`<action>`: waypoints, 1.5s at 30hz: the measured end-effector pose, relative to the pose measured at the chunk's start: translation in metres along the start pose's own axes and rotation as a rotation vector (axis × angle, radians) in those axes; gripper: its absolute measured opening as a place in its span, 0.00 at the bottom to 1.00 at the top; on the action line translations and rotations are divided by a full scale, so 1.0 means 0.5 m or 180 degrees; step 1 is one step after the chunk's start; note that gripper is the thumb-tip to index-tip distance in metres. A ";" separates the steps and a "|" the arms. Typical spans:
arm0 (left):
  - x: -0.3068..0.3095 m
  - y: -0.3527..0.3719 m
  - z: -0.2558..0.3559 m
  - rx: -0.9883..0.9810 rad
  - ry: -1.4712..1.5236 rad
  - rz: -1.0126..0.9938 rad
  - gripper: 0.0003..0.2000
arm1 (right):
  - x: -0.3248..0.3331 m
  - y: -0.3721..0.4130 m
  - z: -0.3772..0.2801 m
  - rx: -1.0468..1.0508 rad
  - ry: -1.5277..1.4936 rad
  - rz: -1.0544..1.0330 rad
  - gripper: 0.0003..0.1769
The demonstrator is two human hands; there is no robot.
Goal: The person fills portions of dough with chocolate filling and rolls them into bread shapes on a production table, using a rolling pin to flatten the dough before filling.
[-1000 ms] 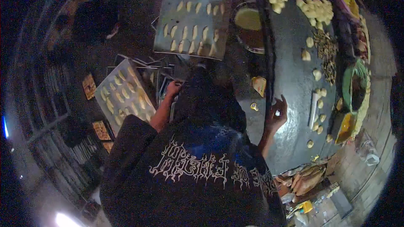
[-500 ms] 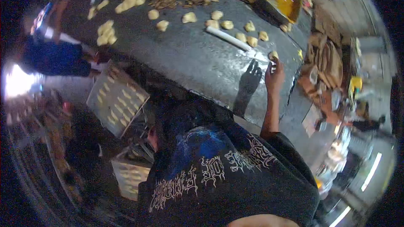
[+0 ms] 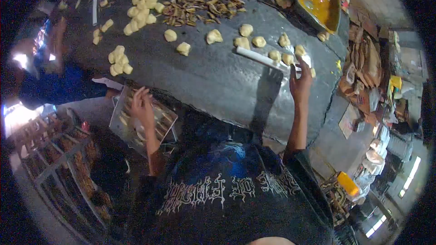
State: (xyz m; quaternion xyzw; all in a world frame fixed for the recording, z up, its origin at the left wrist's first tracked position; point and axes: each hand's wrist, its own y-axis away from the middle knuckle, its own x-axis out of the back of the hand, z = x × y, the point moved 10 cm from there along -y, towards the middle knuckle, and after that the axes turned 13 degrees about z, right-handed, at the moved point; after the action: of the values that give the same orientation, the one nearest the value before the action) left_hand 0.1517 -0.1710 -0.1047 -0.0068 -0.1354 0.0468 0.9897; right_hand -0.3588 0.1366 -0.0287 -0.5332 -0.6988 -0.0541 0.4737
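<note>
My right hand (image 3: 301, 81) hovers over the right part of the dark worktop, fingers apart, beside dough pieces. One dough ball (image 3: 299, 50) lies just beyond its fingertips, and another (image 3: 288, 59) sits to their left. A white rolling pin (image 3: 259, 57) rests on the table left of this hand, its near end close to the thumb. My left hand (image 3: 143, 105) is raised off the table's near edge, in front of a tray (image 3: 120, 129) of slim dough shapes. Its fingers are loosely bent and apart, with nothing visible in them.
Brown strips (image 3: 200, 7) are heaped at the back, beside a large dough cluster (image 3: 144, 4). A container of orange-yellow liquid (image 3: 320, 4) stands at the back right. Another person in blue (image 3: 68, 84) is at the left, near a wooden rack (image 3: 68, 159). Brown sacks (image 3: 365, 63) lie right.
My left hand has come into view over the tray. The right hand's fingers have spread slightly. The camera's view has shifted, so the table contents sit lower and further right.
</note>
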 end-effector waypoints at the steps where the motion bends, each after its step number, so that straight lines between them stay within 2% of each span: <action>1: -0.050 -0.036 -0.007 -0.0173 0.0126 -0.0201 0.09 | -0.030 -0.027 -0.028 -0.0129 -0.0064 -0.0218 0.23; 3: -0.151 -0.087 0.001 -0.0373 0.0218 -0.0587 0.09 | -0.098 -0.065 -0.077 -0.0404 -0.0158 -0.0624 0.21; 4: -0.206 -0.092 0.037 -0.0384 0.0168 -0.0763 0.09 | -0.144 -0.076 -0.092 -0.0298 -0.0528 -0.0659 0.19; 6: -0.292 -0.076 0.082 -0.0378 0.0073 -0.1140 0.09 | -0.247 -0.064 -0.116 -0.0777 -0.0416 -0.1374 0.18; 8: -0.361 -0.065 0.097 -0.0361 -0.0007 -0.1513 0.09 | -0.331 -0.049 -0.177 0.0276 0.0055 -0.1689 0.18; 9: -0.384 -0.058 0.103 -0.0471 -0.0045 -0.1658 0.09 | -0.370 -0.032 -0.178 0.0232 0.0347 -0.2039 0.18; 12: -0.420 -0.052 0.106 -0.0548 -0.0255 -0.1949 0.09 | -0.386 -0.033 -0.188 0.0425 -0.0149 -0.1385 0.18; 13: -0.421 -0.053 0.146 -0.0909 0.0105 -0.1857 0.08 | -0.391 -0.043 -0.201 0.0701 0.0217 -0.1775 0.20; 14: -0.433 -0.045 0.112 -0.0453 0.0253 -0.1937 0.08 | -0.405 -0.050 -0.131 0.0659 0.0191 -0.1648 0.22; 15: -0.447 -0.035 0.080 -0.0347 0.0283 -0.1965 0.10 | -0.384 -0.060 -0.122 -0.0730 -0.0350 -0.1983 0.19; 16: -0.452 -0.028 0.091 -0.0585 0.0327 -0.1952 0.11 | -0.376 -0.061 -0.077 -0.1470 -0.1151 -0.1560 0.22; 17: -0.456 -0.016 0.091 -0.0429 0.0403 -0.1886 0.11 | -0.361 -0.089 -0.015 -0.1495 -0.0924 -0.1066 0.22; 18: -0.457 -0.002 0.093 -0.0289 0.0526 -0.1866 0.11 | -0.336 -0.107 -0.064 -0.1072 -0.0954 -0.1208 0.21; 20: -0.480 0.030 0.125 0.0193 0.0588 -0.2182 0.12 | -0.304 -0.104 -0.159 -0.1012 -0.1238 -0.1107 0.18; 23: -0.473 0.067 0.186 -0.0016 0.0998 -0.1910 0.14 | -0.289 -0.067 -0.209 -0.0751 -0.1442 -0.1104 0.19; 24: -0.462 0.076 0.186 -0.0036 0.0999 -0.1727 0.15 | -0.295 -0.024 -0.246 -0.1329 -0.1940 -0.0994 0.21; 26: -0.450 0.104 0.185 -0.0093 0.0971 -0.1371 0.17 | -0.286 0.037 -0.339 -0.1512 -0.2213 -0.1419 0.24; 28: -0.389 0.123 0.206 -0.0172 0.0975 -0.0969 0.14 | -0.275 0.098 -0.390 -0.1369 -0.2546 -0.1788 0.28; 29: -0.367 0.136 0.212 -0.0309 0.0919 -0.0835 0.13 | -0.269 0.122 -0.385 -0.1496 -0.3142 -0.1768 0.30; 30: -0.349 0.149 0.217 -0.0444 0.0871 -0.0714 0.13 | -0.257 0.148 -0.391 -0.1308 -0.2930 -0.2042 0.30; 31: -0.320 0.165 0.237 -0.0905 0.0740 -0.0480 0.11 | -0.229 0.160 -0.392 -0.1163 -0.3059 -0.2064 0.30; 32: -0.315 0.187 0.230 -0.0751 0.0792 -0.0588 0.11 | -0.198 0.172 -0.392 -0.1025 -0.3183 -0.2075 0.30; 34: -0.303 0.237 0.228 -0.0440 0.0908 -0.0825 0.13 | -0.136 0.196 -0.365 -0.0859 -0.2861 -0.2122 0.23; 35: -0.293 0.267 0.258 -0.0926 0.0679 -0.0967 0.12 | -0.108 0.201 -0.344 -0.0657 -0.2583 -0.2100 0.20; 37: -0.289 0.321 0.281 -0.1012 0.0730 -0.1127 0.11 | -0.058 0.209 -0.305 -0.0273 -0.2187 -0.1904 0.13; 39: -0.287 0.364 0.296 -0.0877 0.0504 -0.1450 0.12 | -0.014 0.209 -0.289 -0.0231 -0.2396 -0.1765 0.13; 40: -0.280 0.372 0.301 -0.0826 0.0508 -0.1329 0.13 | 0.005 0.208 -0.284 -0.0216 -0.2494 -0.1708 0.13; 41: -0.275 0.382 0.305 -0.0775 0.0512 -0.1204 0.15 | 0.002 0.217 -0.243 -0.0639 -0.2521 -0.1741 0.14; 42: -0.274 0.387 0.310 -0.0734 0.0515 -0.1075 0.17 | 0.010 0.222 -0.247 -0.0675 -0.2654 -0.1785 0.15; 43: -0.249 0.393 0.347 -0.1347 0.0008 -0.0313 0.23 | 0.019 0.229 -0.255 -0.0712 -0.2781 -0.1826 0.16; 45: -0.243 0.430 0.428 -0.1829 0.0726 -0.0516 0.25 | 0.013 0.250 -0.221 -0.1037 -0.3278 -0.1847 0.21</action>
State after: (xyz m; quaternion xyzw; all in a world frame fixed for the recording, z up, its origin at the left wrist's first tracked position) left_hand -0.0417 0.0317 0.0633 -0.2804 -0.0313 -0.0734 0.9566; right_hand -0.1922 0.1301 -0.0176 -0.3444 -0.9374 -0.0224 -0.0466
